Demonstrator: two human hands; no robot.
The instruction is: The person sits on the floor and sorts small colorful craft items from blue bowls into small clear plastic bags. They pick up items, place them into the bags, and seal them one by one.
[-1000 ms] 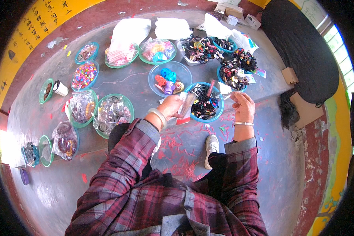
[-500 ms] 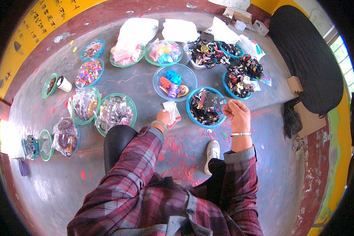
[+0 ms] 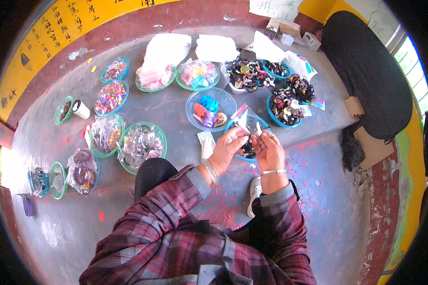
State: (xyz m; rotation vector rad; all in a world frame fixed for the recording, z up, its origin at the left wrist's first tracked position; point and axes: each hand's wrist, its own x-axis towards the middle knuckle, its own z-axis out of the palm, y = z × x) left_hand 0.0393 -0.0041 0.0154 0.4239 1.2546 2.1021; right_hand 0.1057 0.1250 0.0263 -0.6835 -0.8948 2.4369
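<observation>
My left hand (image 3: 229, 148) is closed in a pinch on a small clear plastic bag with a red-and-white edge (image 3: 241, 117). Close beside it, my right hand (image 3: 270, 151) has its fingertips pressed together near a thin white strip (image 3: 258, 128); what exactly they grip is too small to make out. Both hands are over a blue basket (image 3: 267, 124) of dark hair ties, partly hiding it. Left of my left hand lies a stack of white packets (image 3: 206, 144). A clear blue bowl (image 3: 191, 115) just beyond holds blue, orange and purple pieces.
Baskets of bagged accessories (image 3: 162, 142), colourful beads (image 3: 124, 102) and pink packets (image 3: 171, 84) stand left and far. Dark hair ties fill a white tub (image 3: 238, 89) and a blue basket (image 3: 276, 118). A black-covered object (image 3: 366, 76) stands right. Red scraps litter the floor near my shoe (image 3: 253, 199).
My left hand has left the white packets and moved right, now pinching the small bag. My right hand has come left and slightly down, so the two hands meet above the basket.
</observation>
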